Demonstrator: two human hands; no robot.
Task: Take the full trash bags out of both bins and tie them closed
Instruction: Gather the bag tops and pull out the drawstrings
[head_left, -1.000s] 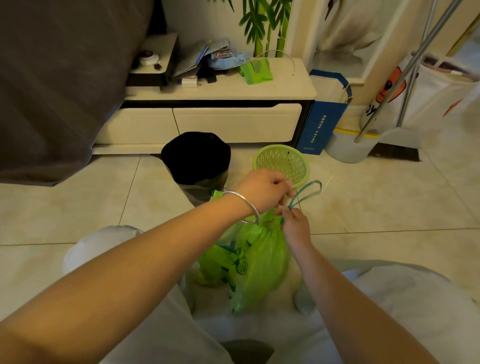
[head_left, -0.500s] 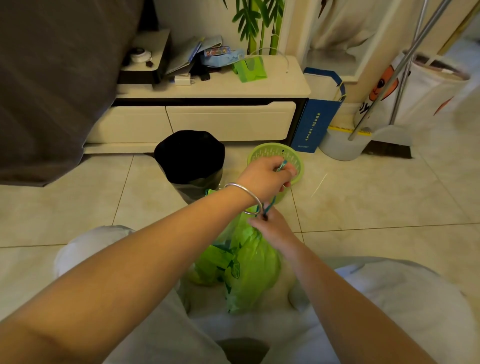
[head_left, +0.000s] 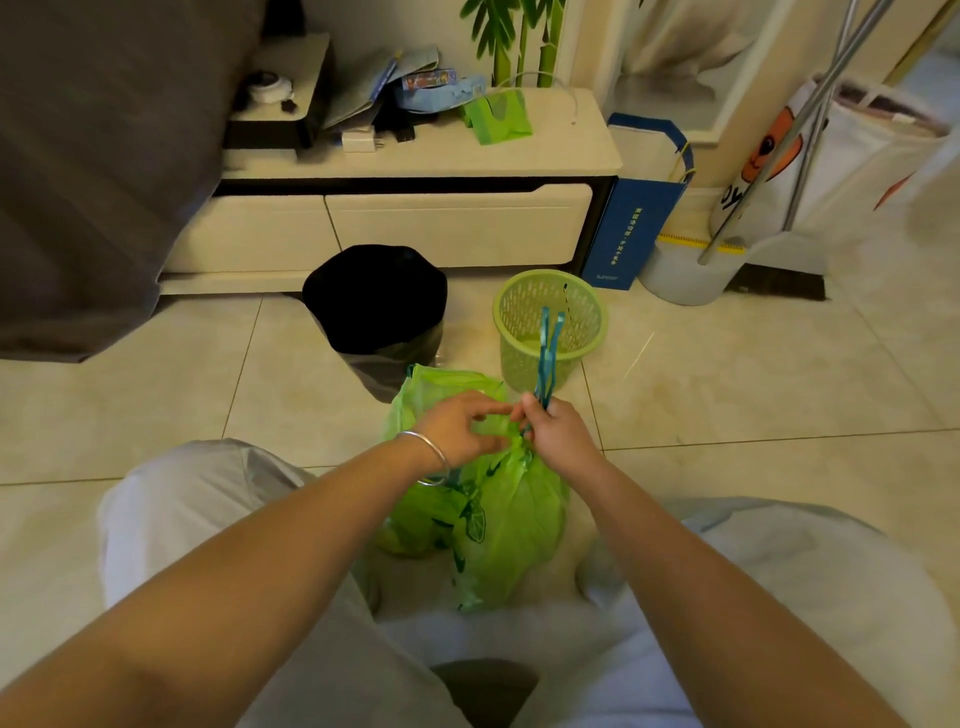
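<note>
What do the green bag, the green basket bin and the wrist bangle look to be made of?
Green bag: thin, glossy plastic film, crinkled and translucent. Green basket bin: rigid moulded plastic, with perforated lattice walls. Bangle on the left wrist: probably polished silver-coloured metal; exact metal unclear.

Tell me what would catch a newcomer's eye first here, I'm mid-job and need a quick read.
The bright green trash bag on the floor tiles between the person's knees, its neck bunched under both hands. The right hand pinches the blue drawstring, which sticks up in front of the empty green mesh bin, while the left hand grips the gathered plastic. Left of that bin stands a second bin with its black bag still in it.
</note>
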